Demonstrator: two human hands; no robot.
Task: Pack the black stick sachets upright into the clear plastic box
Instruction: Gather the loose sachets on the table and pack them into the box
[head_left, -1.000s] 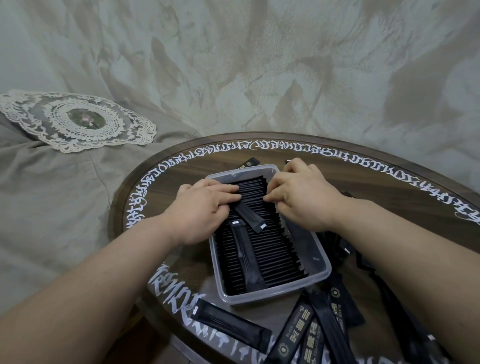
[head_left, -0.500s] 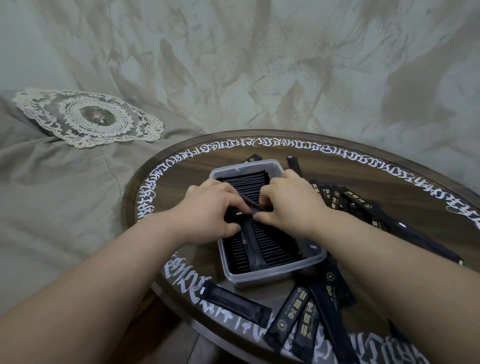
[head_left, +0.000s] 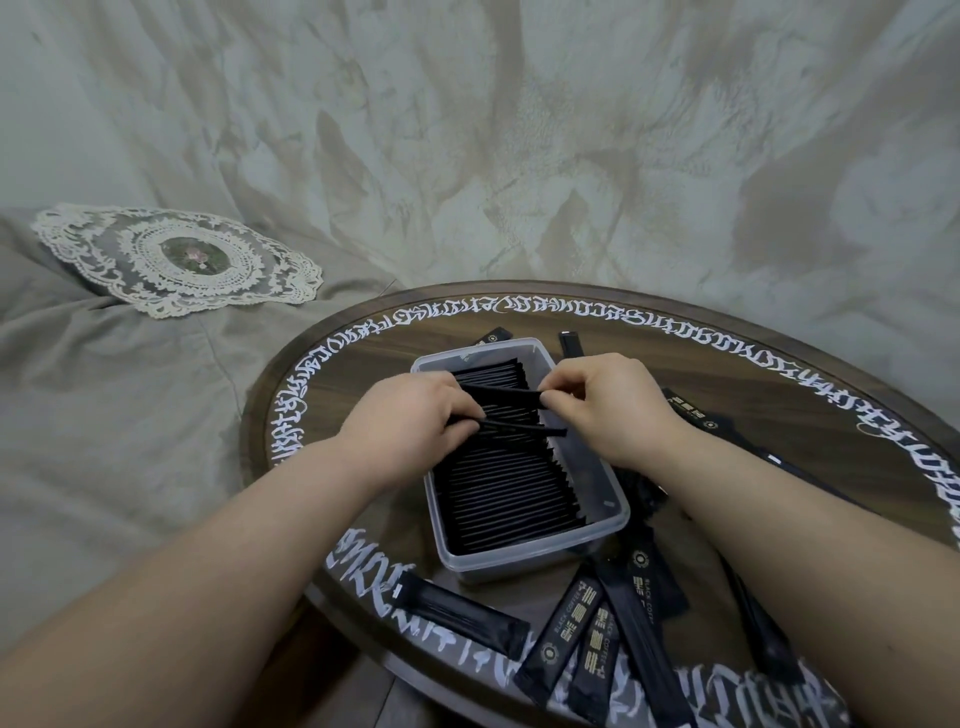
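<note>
While both hands pinch sachets over the clear plastic box (head_left: 519, 556) | left hand (head_left: 410, 415) pinches lower sachet (head_left: 519, 429) at its 9 o'clock end | right hand (head_left: 608, 410) pinches upper sachet (head_left: 498, 393) at its 3 o'clock end | judged light, thin, flexible, slick film: grip at the ends

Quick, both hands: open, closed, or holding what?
Left hand: pinching one end of a black stick sachet over the clear box.
Right hand: pinching another sachet.

loose sachets (head_left: 569, 630) — "BLACK COFFEE" | table rim (head_left: 519, 315) — script, unreadable

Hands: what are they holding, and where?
Two sachets over the box. Left hand grips both left ends; right hand pinches the upper sachet by its right end.
</note>
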